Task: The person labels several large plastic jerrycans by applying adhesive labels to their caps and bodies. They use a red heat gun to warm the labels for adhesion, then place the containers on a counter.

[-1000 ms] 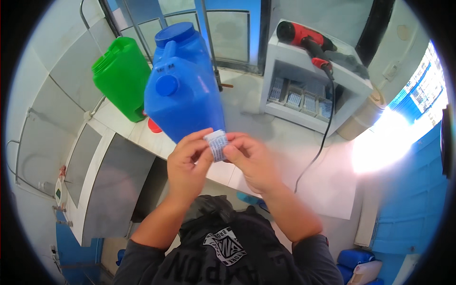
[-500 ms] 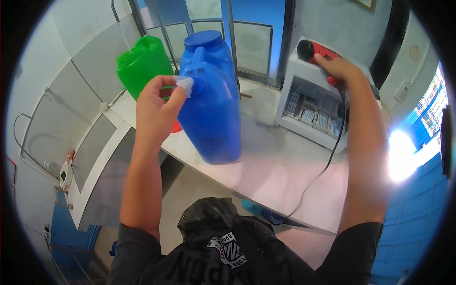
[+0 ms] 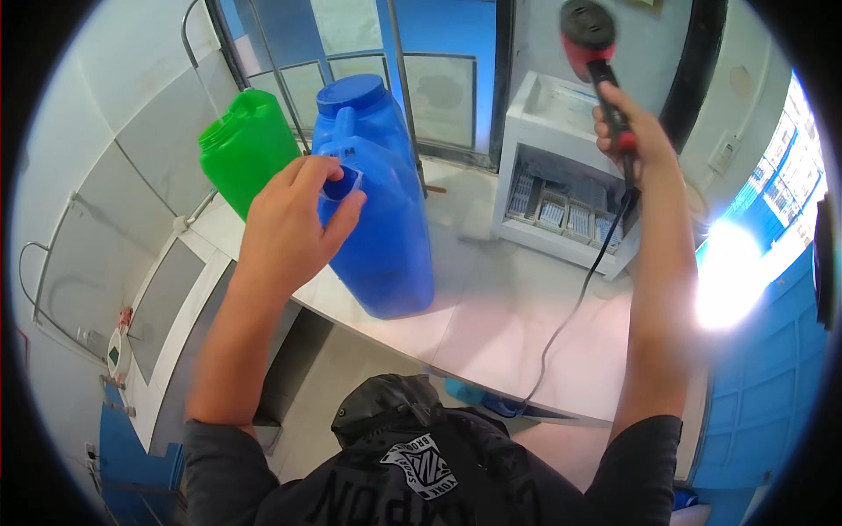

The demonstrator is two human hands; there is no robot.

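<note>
At the small cap (image 3: 338, 186) of the blue jug (image 3: 381, 263) on the white counter (image 3: 500, 337), the left hand (image 3: 294, 215) pinches what seems a clear sleeve (image 3: 357, 180), partly hidden by fingers. The right hand (image 3: 640, 131) grips a raised red-and-black heat gun (image 3: 589, 31). A green jug (image 3: 248, 153) stands left of the blue one.

A green jug (image 3: 250, 153) and white cabinet (image 3: 545, 131) stand apart.

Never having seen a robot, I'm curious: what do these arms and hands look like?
They're a person's. The left hand and right hand are bare, with no gloves visible. The forearms are uncovered too, emerging from short, dark grey sleeves.
</note>
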